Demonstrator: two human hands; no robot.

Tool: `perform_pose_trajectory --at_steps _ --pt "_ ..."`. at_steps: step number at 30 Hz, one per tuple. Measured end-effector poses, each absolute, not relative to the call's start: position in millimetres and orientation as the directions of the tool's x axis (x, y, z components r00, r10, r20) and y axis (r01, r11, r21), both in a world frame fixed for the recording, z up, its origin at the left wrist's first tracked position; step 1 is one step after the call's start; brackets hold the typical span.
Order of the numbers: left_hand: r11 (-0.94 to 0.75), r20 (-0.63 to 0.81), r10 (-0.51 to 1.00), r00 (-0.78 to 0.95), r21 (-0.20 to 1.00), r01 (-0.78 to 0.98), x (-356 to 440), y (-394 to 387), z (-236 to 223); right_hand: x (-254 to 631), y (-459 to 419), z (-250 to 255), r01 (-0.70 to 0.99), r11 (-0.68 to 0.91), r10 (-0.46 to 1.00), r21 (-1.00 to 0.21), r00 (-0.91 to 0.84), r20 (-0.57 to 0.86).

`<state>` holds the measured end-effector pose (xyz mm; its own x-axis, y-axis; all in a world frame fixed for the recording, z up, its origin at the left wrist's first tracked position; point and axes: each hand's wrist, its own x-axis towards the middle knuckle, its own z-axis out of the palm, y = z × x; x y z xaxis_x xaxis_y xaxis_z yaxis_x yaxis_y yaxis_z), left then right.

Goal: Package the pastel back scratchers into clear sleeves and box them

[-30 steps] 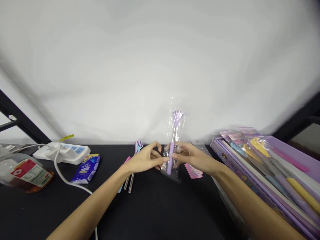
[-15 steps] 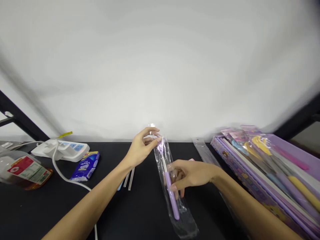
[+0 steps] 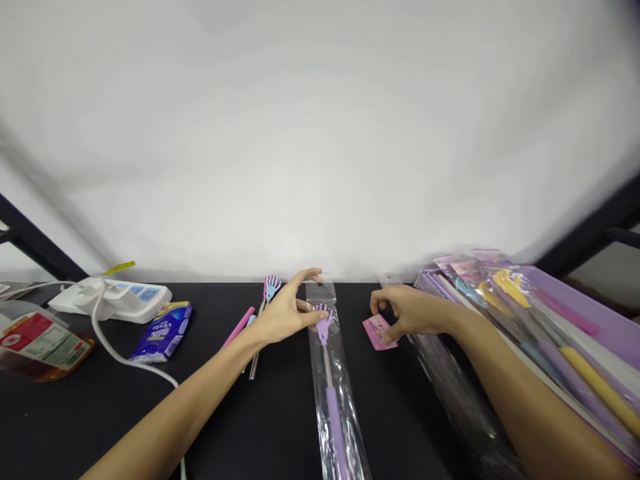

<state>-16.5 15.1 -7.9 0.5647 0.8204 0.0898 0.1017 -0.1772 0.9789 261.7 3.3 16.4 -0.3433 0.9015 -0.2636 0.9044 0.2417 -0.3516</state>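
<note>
A purple back scratcher (image 3: 335,407) with a small hand-shaped head and a metal shaft lies inside a long clear plastic bag (image 3: 316,373), pointing away from me. My left hand (image 3: 287,313) grips the bag by its upper end, thumb against the scratcher's head and index finger stretched over the top. To the right, my right hand (image 3: 407,310) has its curled fingers at a small pink printed card (image 3: 376,329), the thumb on the card's edge. Beyond my left wrist lie a blue back scratcher (image 3: 272,287) and a pink one (image 3: 240,325), partly hidden by my arm.
A purple box (image 3: 555,283) on the right holds several bagged back scratchers. Clear empty bags (image 3: 450,380) lie beside it. On the left are a white power strip (image 3: 143,303) with a cable, a blue tissue pack (image 3: 163,333) and a bottle (image 3: 45,343) on its side.
My right hand has let go of the purple handle and moved right to the pink card. The bagged scratcher now lies straighter and nearer me, its shaft drawn further down in view.
</note>
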Motion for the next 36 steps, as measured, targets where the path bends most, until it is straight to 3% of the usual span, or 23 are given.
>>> perform_pose_trajectory --at_steps 4,9,13,19,23,29,36 --pt "-0.175 0.08 0.81 0.582 0.978 0.11 -12.5 12.3 -11.7 258.7 2.4 17.7 0.876 0.264 0.905 -0.404 -0.369 -0.21" --pt "-0.193 0.086 0.798 0.596 0.974 0.117 -9.6 10.6 -11.7 252.1 -3.0 33.4 0.642 0.208 0.86 -0.738 -0.48 -0.175" --pt "-0.184 0.083 0.782 0.618 0.978 0.101 -7.6 7.9 -9.5 235.6 -8.5 48.7 0.461 0.295 0.895 -0.837 -0.44 0.073" --pt "-0.187 0.053 0.752 0.657 0.973 0.136 -5.3 0.4 -1.4 208.0 -9.9 42.3 0.568 0.503 0.863 -0.651 -0.292 0.412" --pt "-0.205 0.068 0.729 0.681 0.971 0.123 -3.8 -3.0 3.3 201.7 -8.4 34.1 0.626 0.616 0.764 -0.479 -0.324 0.558" --pt "-0.198 0.093 0.699 0.709 0.978 0.066 -6.6 -3.1 3.9 206.0 -7.0 30.7 0.574 0.688 0.713 -0.445 -0.419 0.562" --pt "-0.16 0.066 0.68 0.731 0.985 0.061 -12.1 -0.1 7.8 208.1 -10.7 36.6 0.67 0.668 0.728 -0.324 -0.497 0.472"
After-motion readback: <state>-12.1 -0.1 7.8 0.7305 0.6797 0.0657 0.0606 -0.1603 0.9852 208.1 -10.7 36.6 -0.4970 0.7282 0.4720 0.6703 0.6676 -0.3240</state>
